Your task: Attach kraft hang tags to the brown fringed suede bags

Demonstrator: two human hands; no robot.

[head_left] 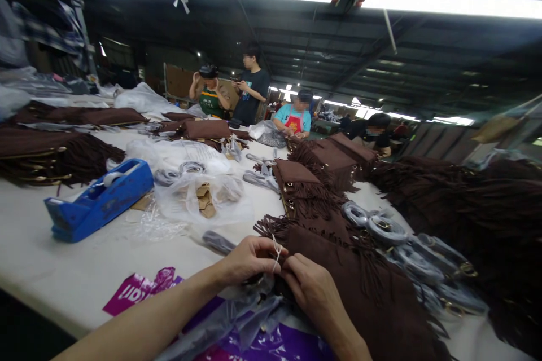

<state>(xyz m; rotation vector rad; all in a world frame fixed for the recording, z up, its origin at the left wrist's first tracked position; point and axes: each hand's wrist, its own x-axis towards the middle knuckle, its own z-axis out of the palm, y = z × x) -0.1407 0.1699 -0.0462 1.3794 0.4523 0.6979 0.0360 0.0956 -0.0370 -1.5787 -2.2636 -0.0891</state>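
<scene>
My left hand [252, 259] pinches a thin white string [276, 252] between thumb and fingers. My right hand [311, 282] is closed close against it, its fingertips meeting the lower part of the string; exactly what they grip is hidden. Below both hands lies crumpled clear plastic wrap [237, 318] around something dark, on top of a purple printed bag [275, 344]. A dark brown fringed bag [359, 282] lies just right of my right hand, its fringe spread near my fingers.
A blue tape dispenser [101, 197] stands at left. Wrapped coiled straps [406, 248] lie at right beside a large brown fringed pile [474, 208]. More fringed bags [51, 152] and clear plastic [207, 192] cover the white table [25, 237]. Several people [252, 90] are behind it.
</scene>
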